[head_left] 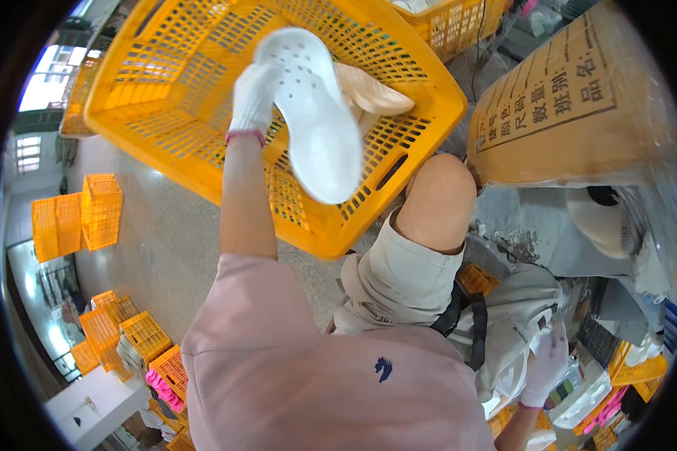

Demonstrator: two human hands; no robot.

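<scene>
My left hand point(254, 96), in a white glove with a red cuff, is stretched forward and grips a white perforated clog shoe point(316, 120) over a large yellow plastic crate point(165, 90). A beige shoe piece point(372, 94) lies inside the crate just beyond the clog. My right hand point(547, 361), also in a white glove, hangs low at my right side, touching a pale bag point(515, 316) with a black strap; whether it grips anything cannot be seen. My bare knee point(440, 199) sits between the crate and a cardboard box.
A brown cardboard box point(579, 105) with printed labels stands at the right, and another yellow crate point(451, 22) behind it. Stacks of yellow crates point(90, 214) stand on the grey floor at left. More crates and pink trays point(162, 379) lie at lower left.
</scene>
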